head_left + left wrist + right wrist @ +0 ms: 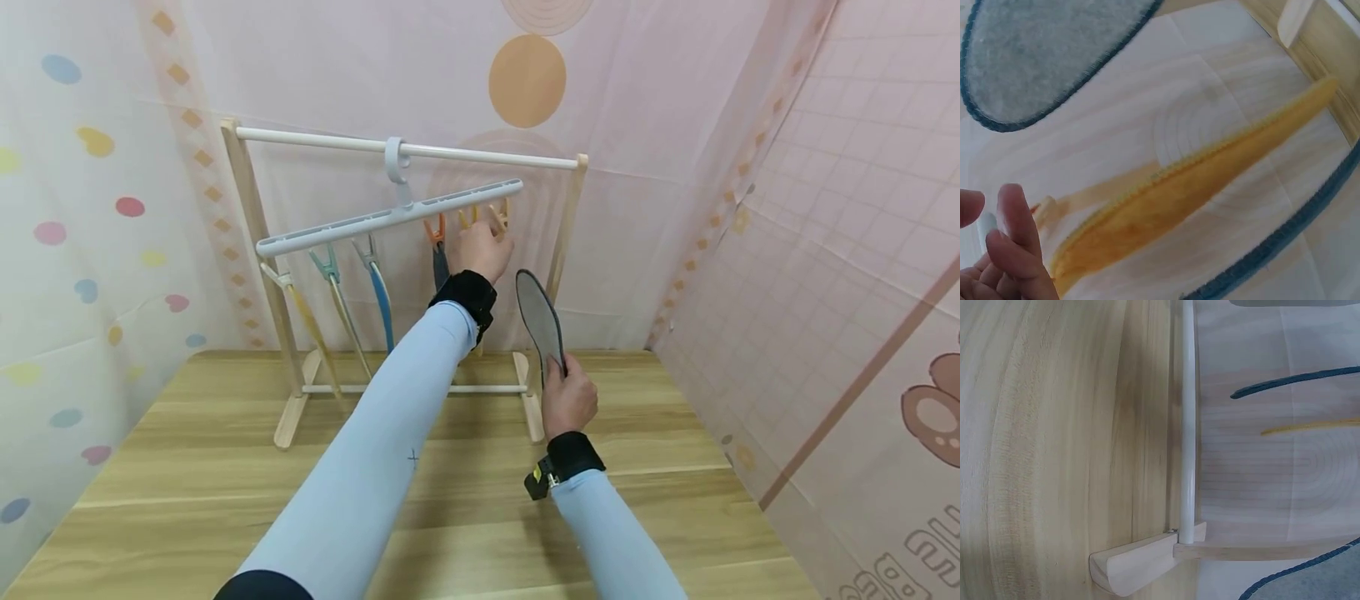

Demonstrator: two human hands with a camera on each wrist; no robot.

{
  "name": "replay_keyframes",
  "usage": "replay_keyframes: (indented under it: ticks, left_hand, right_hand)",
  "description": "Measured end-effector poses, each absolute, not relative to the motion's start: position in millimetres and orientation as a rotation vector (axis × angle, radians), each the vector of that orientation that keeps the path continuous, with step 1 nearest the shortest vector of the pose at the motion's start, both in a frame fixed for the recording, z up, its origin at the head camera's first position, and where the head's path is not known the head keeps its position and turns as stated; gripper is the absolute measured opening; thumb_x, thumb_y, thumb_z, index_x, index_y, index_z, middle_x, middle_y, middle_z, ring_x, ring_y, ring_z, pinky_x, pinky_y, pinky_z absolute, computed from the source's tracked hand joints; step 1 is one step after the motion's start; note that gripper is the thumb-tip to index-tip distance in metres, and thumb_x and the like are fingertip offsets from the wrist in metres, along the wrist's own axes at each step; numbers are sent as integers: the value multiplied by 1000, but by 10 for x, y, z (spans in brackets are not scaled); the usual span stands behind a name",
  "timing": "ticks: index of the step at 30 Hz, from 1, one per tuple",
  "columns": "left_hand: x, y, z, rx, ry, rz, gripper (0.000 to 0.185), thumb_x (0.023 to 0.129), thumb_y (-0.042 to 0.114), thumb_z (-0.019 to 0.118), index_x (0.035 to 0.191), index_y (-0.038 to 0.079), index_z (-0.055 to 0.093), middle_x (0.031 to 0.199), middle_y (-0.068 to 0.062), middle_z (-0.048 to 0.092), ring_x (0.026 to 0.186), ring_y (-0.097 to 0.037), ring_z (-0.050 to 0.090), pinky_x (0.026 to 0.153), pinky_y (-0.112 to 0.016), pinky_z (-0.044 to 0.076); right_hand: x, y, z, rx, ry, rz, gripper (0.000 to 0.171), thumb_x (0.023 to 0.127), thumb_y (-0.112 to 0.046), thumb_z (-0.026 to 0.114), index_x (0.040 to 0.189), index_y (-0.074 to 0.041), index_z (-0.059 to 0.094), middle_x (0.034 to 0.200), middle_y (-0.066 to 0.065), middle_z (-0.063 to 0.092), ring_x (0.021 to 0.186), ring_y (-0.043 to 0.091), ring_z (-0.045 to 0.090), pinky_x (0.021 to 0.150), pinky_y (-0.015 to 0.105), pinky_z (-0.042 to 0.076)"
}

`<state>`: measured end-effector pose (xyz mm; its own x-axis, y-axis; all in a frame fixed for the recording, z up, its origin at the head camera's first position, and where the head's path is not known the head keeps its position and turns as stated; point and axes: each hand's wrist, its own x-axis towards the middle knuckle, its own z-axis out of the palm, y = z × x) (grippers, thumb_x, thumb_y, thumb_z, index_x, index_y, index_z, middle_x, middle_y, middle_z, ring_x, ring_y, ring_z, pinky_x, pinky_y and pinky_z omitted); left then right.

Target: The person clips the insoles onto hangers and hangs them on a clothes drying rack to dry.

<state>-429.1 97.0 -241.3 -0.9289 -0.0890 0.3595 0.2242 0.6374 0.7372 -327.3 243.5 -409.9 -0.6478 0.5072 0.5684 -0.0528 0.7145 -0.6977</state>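
Observation:
My right hand grips the lower end of a grey insole with a dark edge, held upright beside the rack's right post. In the left wrist view its rounded tip, the grey felt insole, fills the upper left. My left hand is raised below the right end of a pale grey hanger, fingers pinching a beige clothespin. A yellow insole hangs close to that hand. Beside it, an orange clothespin holds a dark insole, partly hidden by the left arm.
The hanger hooks over the white top bar of a wooden rack and tilts down leftward. On its left half, white, teal and grey clothespins hold a yellowish insole, a pale one and a blue one. Patterned cloth stands behind the wooden table.

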Motion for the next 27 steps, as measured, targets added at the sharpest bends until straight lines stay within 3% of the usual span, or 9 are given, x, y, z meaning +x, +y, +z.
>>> replay_keyframes:
  ticks: [6,10,13,14,16,19,21,24,27]
  left_hand:
    - [-4329,901,-2449,-114,-2489,-1163,33,97,28,57,71,14,42,62,1,34,56,-17,38,53,-30,26]
    - [-4347,883,-2500,-125,-2486,-1100,30,98,25,57,73,11,46,60,0,34,53,-17,37,53,-30,25]
    - [-4359,881,-2523,-162,-2519,-948,16,97,23,59,99,7,59,58,-1,42,53,-19,43,54,-32,30]
    - [-4362,882,-2530,-171,-2546,-889,24,97,23,59,114,6,58,58,-2,45,53,-20,46,55,-33,32]
    - [-4367,889,-2544,-189,-2619,-757,54,96,25,60,143,7,42,60,-3,53,53,-21,52,55,-35,39]
    - [-4371,902,-2561,-201,-2726,-628,76,96,25,59,157,6,18,64,-5,60,54,-22,58,52,-37,46]
    - [-4370,909,-2565,-210,-2766,-564,61,97,25,58,150,5,37,69,-7,62,58,-23,60,52,-39,48]
    - [-4354,910,-2565,-215,-2796,-514,28,97,24,56,116,5,67,76,-9,65,65,-23,61,54,-41,49]
    - [-4345,899,-2571,-223,-2816,-496,24,98,25,55,86,9,69,82,-10,66,70,-24,62,56,-42,50]
  right_hand:
    - [-3288,2416,-4082,-343,-2111,888,16,91,-26,73,94,-10,74,83,10,74,72,34,69,57,51,47]
    - [-3297,2410,-4085,-346,-2110,884,17,91,-26,73,94,-9,74,83,10,74,72,35,69,57,51,47]
    - [-3299,2410,-4084,-341,-2109,875,17,91,-26,73,93,-9,74,83,11,74,72,35,69,56,51,47]
    - [-3298,2410,-4083,-339,-2110,872,17,91,-25,73,93,-9,74,83,11,74,72,35,69,56,51,47]
    - [-3294,2409,-4080,-333,-2109,867,17,91,-25,73,92,-8,73,83,11,73,72,35,69,56,51,47]
    - [-3291,2404,-4079,-323,-2110,865,16,91,-24,73,92,-9,73,83,10,73,71,34,69,55,50,47]
    - [-3288,2398,-4078,-320,-2111,869,15,91,-24,73,91,-9,73,82,10,73,71,33,69,55,50,47]
    - [-3286,2389,-4079,-320,-2116,876,16,91,-25,73,91,-9,73,82,10,73,71,33,69,55,50,47]
    - [-3286,2384,-4080,-326,-2120,878,16,91,-25,73,90,-9,73,82,10,73,71,34,69,55,50,47]
